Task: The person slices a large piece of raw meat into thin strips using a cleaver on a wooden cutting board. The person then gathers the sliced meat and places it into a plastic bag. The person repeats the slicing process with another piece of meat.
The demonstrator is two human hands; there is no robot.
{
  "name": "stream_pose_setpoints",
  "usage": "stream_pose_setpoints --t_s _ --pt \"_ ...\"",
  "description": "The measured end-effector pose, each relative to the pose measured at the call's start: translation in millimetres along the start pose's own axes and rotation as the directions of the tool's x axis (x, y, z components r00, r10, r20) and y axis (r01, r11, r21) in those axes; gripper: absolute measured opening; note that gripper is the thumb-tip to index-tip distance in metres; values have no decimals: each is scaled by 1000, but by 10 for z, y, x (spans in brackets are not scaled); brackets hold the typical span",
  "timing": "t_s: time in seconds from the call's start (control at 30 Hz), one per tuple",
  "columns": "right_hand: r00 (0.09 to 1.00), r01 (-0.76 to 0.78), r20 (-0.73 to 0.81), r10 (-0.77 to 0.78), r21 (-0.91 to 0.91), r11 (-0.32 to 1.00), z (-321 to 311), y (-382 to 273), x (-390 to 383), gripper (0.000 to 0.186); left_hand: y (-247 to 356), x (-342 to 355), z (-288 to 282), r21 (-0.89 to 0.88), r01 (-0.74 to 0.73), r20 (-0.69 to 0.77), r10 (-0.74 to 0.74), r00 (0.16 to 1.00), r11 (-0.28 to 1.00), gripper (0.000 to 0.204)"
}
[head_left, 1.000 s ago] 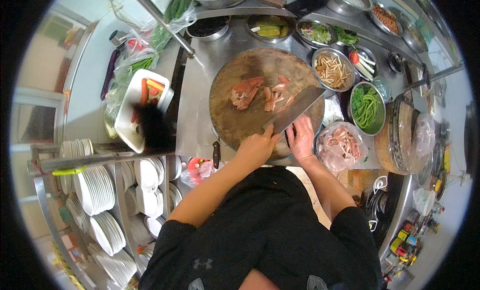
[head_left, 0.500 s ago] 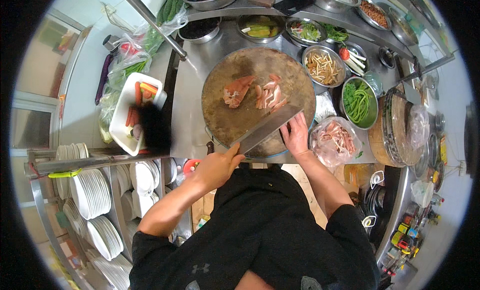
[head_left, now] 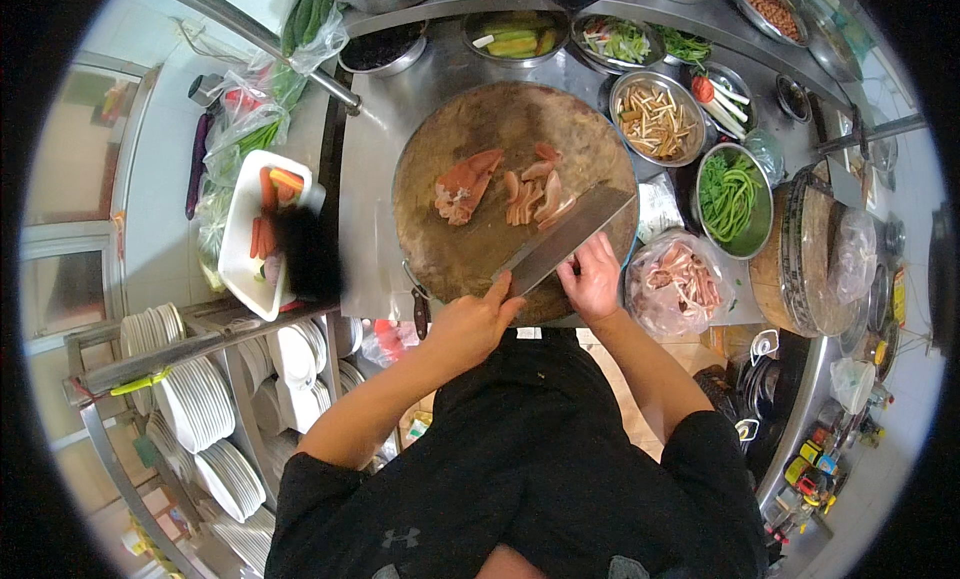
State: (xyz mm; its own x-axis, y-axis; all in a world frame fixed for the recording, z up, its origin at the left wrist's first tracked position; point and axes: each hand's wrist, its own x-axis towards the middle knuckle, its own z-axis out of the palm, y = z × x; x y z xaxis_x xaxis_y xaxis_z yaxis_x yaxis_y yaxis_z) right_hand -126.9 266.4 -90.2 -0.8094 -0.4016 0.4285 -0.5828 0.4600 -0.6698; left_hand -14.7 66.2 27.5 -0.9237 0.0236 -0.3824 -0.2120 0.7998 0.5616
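A wide cleaver (head_left: 568, 241) lies slantwise over the near right part of a round wooden chopping board (head_left: 450, 119). My left hand (head_left: 482, 324) is closed round its handle end, with the forefinger along the blade. Against the blade's near edge rests my right hand (head_left: 594, 277), fingers stretched and thumb apart; the blade hides some fingertips. Just beyond the blade sits a small heap of sliced pink meat (head_left: 533, 197), partly covered by the blade. A larger piece of meat (head_left: 466, 187) is left of the slices, apart from the cleaver.
Right of the board is a clear bag of sliced meat (head_left: 680, 281). Bowls of green beans (head_left: 732, 199) and pale brown strips (head_left: 656, 119) stand beyond it. A white tub (head_left: 240, 269) of carrots is at left, above stacked plates (head_left: 188, 399). A second chopping block (head_left: 772, 259) stands at right.
My left hand and the cleaver have shifted right and slightly away from me over the board. My right hand stays beside the blade. The meat pieces lie nearly as before; the whole view has shifted slightly.
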Motion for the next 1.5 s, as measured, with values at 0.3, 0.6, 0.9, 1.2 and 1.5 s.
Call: stream_pose_setpoints --t_s 0.3,0.6,0.9,1.2,1.5 --pt "996 36 -75 -39 -43 998 -55 -177 181 17 -73 425 -8 -179 -209 -200 173 964 961 41" --pt "995 86 -58 -86 13 996 -41 -183 123 14 -129 191 111 -199 -94 -157 63 986 975 43" --pt "990 141 -21 -141 -6 990 -156 -144 181 16 -190 304 -41 -92 -233 -253 204 946 968 42" --pt "997 42 60 -39 -41 998 -140 -25 106 19 -9 -572 -393 80 164 86 -171 982 983 49" --pt "997 32 70 -30 -25 999 -89 48 77 18 122 -179 -144 -20 45 -20 -45 999 999 45"
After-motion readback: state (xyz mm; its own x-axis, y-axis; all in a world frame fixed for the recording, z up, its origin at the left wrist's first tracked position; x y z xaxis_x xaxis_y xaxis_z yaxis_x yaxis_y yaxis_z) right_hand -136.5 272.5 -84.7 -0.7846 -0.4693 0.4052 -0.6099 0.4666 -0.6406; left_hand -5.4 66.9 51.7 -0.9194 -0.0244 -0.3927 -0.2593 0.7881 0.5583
